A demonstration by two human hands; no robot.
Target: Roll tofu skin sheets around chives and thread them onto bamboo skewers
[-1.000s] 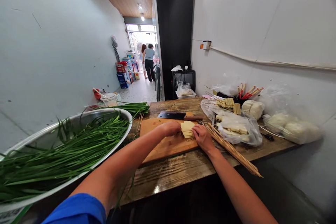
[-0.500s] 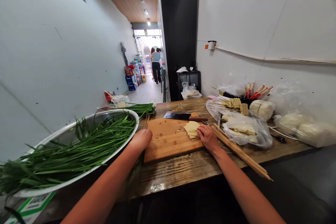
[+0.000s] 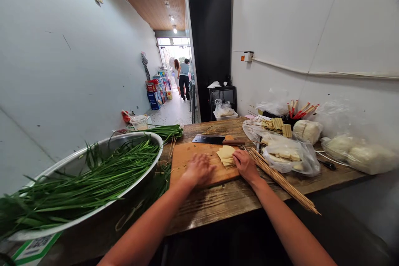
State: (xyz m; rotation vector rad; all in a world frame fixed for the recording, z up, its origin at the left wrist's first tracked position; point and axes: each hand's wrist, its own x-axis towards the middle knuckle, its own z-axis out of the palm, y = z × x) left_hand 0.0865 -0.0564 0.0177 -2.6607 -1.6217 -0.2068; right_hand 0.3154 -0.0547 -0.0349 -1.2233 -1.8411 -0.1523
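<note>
On the cutting board (image 3: 193, 156), the left hand (image 3: 199, 169) has moved back from the basin (image 3: 93, 149) edge and lies flat, empty. The right hand (image 3: 246, 165) pins the tofu sheets (image 3: 227, 154), ready for handling.

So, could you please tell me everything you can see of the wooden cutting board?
The cutting board is a rectangular slab of orange-brown wood lying flat on the worn wooden table. The left hand rests palm-down on its near edge. A small stack of pale tofu sheets sits at its right end, touched by the right hand. A cleaver lies along its far edge. A few green flecks dot the surface.
</note>
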